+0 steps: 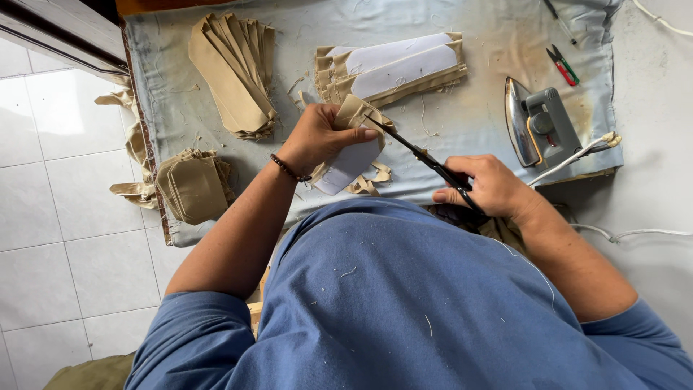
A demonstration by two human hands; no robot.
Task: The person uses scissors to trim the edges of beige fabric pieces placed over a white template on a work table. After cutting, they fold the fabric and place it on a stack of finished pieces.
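My left hand (326, 134) grips a tan fabric piece (351, 155) backed with white lining, held above the padded table (462, 123). A bead bracelet sits on that wrist. My right hand (491, 186) holds black scissors (422, 155), whose blades point up-left and meet the top edge of the fabric piece near my left fingers. Tan trimmed strips hang below the piece.
A stack of tan pieces with white lining (393, 68) lies behind my hands. More tan stacks sit at far left (234, 72) and near left (193, 186). A grey iron (538, 123) rests at right, with small snips (561, 65) behind it. White tile floor lies left.
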